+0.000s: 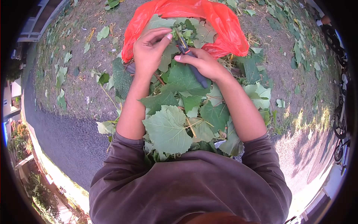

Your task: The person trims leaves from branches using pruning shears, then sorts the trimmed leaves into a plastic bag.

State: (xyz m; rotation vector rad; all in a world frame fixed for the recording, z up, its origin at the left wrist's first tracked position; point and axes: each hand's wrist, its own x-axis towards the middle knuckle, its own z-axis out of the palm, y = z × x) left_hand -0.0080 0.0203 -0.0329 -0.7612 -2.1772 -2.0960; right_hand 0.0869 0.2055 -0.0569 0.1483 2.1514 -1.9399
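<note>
My right hand (pixel 203 64) is wrapped round the dark handles of a pair of pruning shears (pixel 197 75), whose blades point up and left into green leaves. Just left of the blades, my left hand (pixel 152 46) pinches a small green sprig (pixel 177 31) between thumb and fingers. Both hands are at the mouth of a red plastic bag (pixel 231 28), which has cut leaves inside. Below the hands, a heap of large green leaves (pixel 167 128) with stems lies close against my body.
Loose leaves (pixel 103 33) are scattered over the bare soil (pixel 85 74) on both sides. Grey asphalt (pixel 67 134) lies at the lower left. Bicycles or motorbikes with dark wheels (pixel 333 39) stand along the far right edge. Plants (pixel 22 138) grow at the far left.
</note>
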